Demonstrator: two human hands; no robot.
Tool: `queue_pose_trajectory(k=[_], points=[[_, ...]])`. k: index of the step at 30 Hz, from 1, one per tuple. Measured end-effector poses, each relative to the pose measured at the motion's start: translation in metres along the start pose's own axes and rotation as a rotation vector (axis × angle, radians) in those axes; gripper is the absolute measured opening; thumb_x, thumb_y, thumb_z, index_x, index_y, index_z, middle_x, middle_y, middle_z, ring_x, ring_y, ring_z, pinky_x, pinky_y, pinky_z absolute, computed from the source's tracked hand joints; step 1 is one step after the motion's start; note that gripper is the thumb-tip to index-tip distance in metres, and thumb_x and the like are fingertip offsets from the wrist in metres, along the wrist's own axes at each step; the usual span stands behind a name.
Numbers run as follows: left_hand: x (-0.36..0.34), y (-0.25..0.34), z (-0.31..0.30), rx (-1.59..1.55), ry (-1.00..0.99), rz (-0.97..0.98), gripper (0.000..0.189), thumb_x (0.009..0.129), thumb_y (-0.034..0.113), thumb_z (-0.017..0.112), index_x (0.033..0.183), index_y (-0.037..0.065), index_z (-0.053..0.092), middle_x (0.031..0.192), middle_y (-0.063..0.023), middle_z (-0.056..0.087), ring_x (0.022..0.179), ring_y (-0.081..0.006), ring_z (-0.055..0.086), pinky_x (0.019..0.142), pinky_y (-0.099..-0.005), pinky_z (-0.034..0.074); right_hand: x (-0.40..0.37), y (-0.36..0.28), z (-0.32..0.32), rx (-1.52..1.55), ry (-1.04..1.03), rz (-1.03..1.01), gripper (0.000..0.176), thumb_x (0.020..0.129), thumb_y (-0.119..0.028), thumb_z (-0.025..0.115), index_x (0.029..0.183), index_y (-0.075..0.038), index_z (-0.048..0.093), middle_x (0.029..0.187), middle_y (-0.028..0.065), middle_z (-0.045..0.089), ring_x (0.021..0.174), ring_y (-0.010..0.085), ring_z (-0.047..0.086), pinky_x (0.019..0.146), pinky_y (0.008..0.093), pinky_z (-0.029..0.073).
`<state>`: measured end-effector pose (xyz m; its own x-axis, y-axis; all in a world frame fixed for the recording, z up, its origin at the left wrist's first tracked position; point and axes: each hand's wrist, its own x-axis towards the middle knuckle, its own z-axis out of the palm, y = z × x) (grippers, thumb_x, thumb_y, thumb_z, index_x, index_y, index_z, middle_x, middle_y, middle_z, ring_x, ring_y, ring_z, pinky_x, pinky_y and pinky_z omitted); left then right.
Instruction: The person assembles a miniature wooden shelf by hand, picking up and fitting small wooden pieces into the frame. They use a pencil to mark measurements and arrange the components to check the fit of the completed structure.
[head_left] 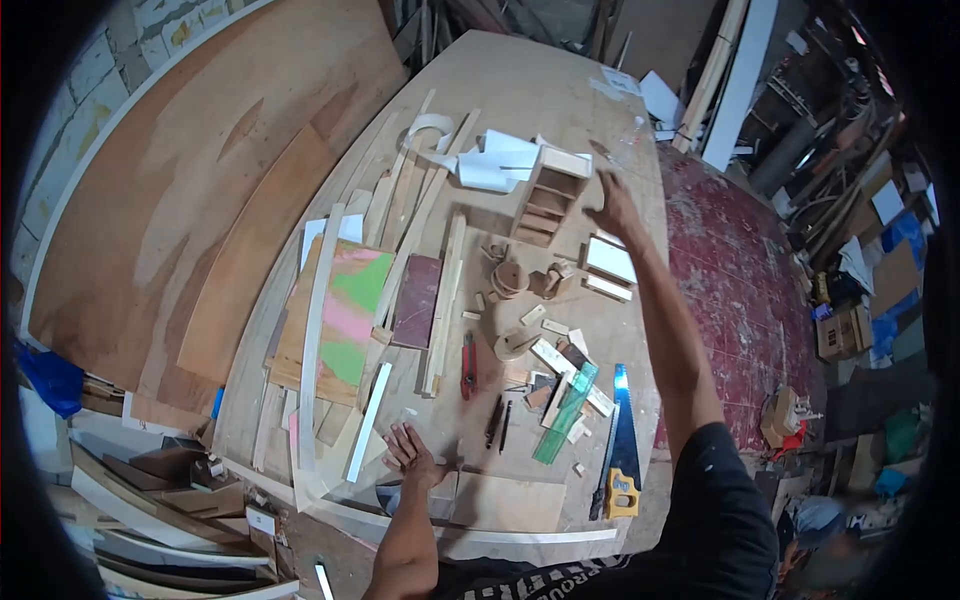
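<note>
My left hand rests near the front edge of the wooden table, fingers spread and holding nothing. A narrow white strip lies just beyond its fingertips. Farther off, my right hand is stretched out beside a small wooden shelf unit with several compartments. Its fingers are apart, and a gap shows between them and the unit. White-topped blocks sit below that hand. Between my arms are a red utility knife, dark pens, a green ruler-like strip and small wood offcuts.
A handsaw with a yellow handle lies at the right front. Long wood strips, a painted board and a maroon block cover the left side. Round wooden pieces stand mid-table; curled white sheets lie behind.
</note>
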<state>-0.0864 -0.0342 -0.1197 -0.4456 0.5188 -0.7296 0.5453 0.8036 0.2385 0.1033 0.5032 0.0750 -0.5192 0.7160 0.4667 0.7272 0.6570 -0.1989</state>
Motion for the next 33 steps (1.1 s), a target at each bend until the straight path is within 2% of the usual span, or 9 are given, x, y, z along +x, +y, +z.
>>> queue_pose_trajectory(k=[4,8,13,17,23,25,27,30,33], points=[[0.007,-0.014,0.023,-0.003,0.177,0.075,0.153,0.054,0.068,0.082,0.152,0.011,-0.022,0.158,-0.0182,-0.027,0.142,-0.0446,-0.028,0.107,-0.0712,-0.010,0.072,-0.013,0.008,-0.180,-0.112,-0.083,0.081,0.077,-0.040,0.073,0.143,-0.006,0.040,0.145,0.0241,0.042,0.133,0.0434,0.040,0.107,0.0513,0.039],[0.003,-0.008,0.013,-0.064,0.100,0.057,0.148,0.057,0.059,0.084,0.152,0.015,-0.020,0.158,-0.0176,-0.026,0.143,-0.0433,-0.028,0.107,-0.0715,-0.009,0.115,0.024,0.052,-0.185,-0.408,-0.037,0.085,0.068,-0.023,0.073,0.144,-0.007,0.039,0.129,0.0213,0.059,0.120,0.0375,0.057,0.098,0.0456,0.048],[0.002,-0.007,0.011,-0.064,0.094,0.034,0.149,0.057,0.058,0.085,0.152,0.015,-0.021,0.158,-0.0168,-0.026,0.143,-0.0420,-0.028,0.107,-0.0715,-0.009,0.109,-0.018,0.010,0.040,-0.423,0.046,0.061,0.058,-0.016,0.075,0.117,-0.005,0.066,0.112,0.0209,0.066,0.101,0.0318,0.066,0.084,0.0370,0.055],[-0.003,-0.003,0.007,-0.090,0.104,0.048,0.152,0.054,0.061,0.086,0.153,0.014,-0.020,0.158,-0.0159,-0.028,0.143,-0.0416,-0.028,0.108,-0.0709,-0.008,0.105,-0.015,-0.001,-0.013,-0.300,-0.047,0.059,0.062,-0.017,0.073,0.119,-0.005,0.065,0.107,0.0198,0.068,0.098,0.0324,0.067,0.083,0.0369,0.054],[-0.002,0.001,0.004,-0.063,0.087,0.017,0.157,0.051,0.064,0.086,0.152,0.011,-0.021,0.158,-0.0174,-0.028,0.142,-0.0417,-0.030,0.108,-0.0698,-0.008,0.099,-0.055,-0.099,0.043,-0.271,-0.093,0.055,0.064,-0.022,0.072,0.117,-0.007,0.066,0.100,0.0183,0.071,0.092,0.0324,0.069,0.081,0.0391,0.055],[0.006,-0.005,0.010,-0.094,0.078,0.017,0.158,0.049,0.065,0.087,0.151,0.010,-0.022,0.158,-0.0164,-0.027,0.143,-0.0405,-0.028,0.110,-0.0685,-0.007,0.107,-0.036,-0.119,0.000,-0.143,-0.410,0.054,0.068,-0.028,0.076,0.117,-0.007,0.066,0.096,0.0180,0.071,0.085,0.0312,0.070,0.076,0.0370,0.056],[0.007,-0.006,0.013,-0.040,0.104,0.012,0.159,0.049,0.066,0.086,0.151,0.010,-0.023,0.159,-0.0161,-0.026,0.144,-0.0409,-0.027,0.110,-0.0692,-0.006,0.081,-0.077,-0.176,0.076,-0.245,-0.172,0.058,0.071,-0.033,0.078,0.121,-0.007,0.065,0.098,0.0165,0.072,0.084,0.0261,0.071,0.077,0.0376,0.057],[0.009,-0.008,0.014,-0.051,0.083,0.032,0.159,0.049,0.067,0.085,0.151,0.010,-0.023,0.158,-0.0171,-0.026,0.144,-0.0415,-0.026,0.109,-0.0705,-0.005,0.049,-0.110,-0.233,-0.099,-0.083,-0.304,0.054,0.081,-0.028,0.076,0.129,-0.007,0.061,0.099,0.0116,0.071,0.088,0.0178,0.068,0.076,0.0336,0.055],[0.004,-0.009,0.009,-0.089,0.128,0.117,0.158,0.050,0.068,0.084,0.151,0.012,-0.023,0.157,-0.0182,-0.028,0.143,-0.0425,-0.027,0.108,-0.0720,-0.005,-0.001,-0.165,-0.273,-0.043,-0.138,-0.177,0.057,0.077,-0.032,0.078,0.125,-0.005,0.065,0.101,0.0175,0.072,0.092,0.0241,0.070,0.081,0.0380,0.055]])
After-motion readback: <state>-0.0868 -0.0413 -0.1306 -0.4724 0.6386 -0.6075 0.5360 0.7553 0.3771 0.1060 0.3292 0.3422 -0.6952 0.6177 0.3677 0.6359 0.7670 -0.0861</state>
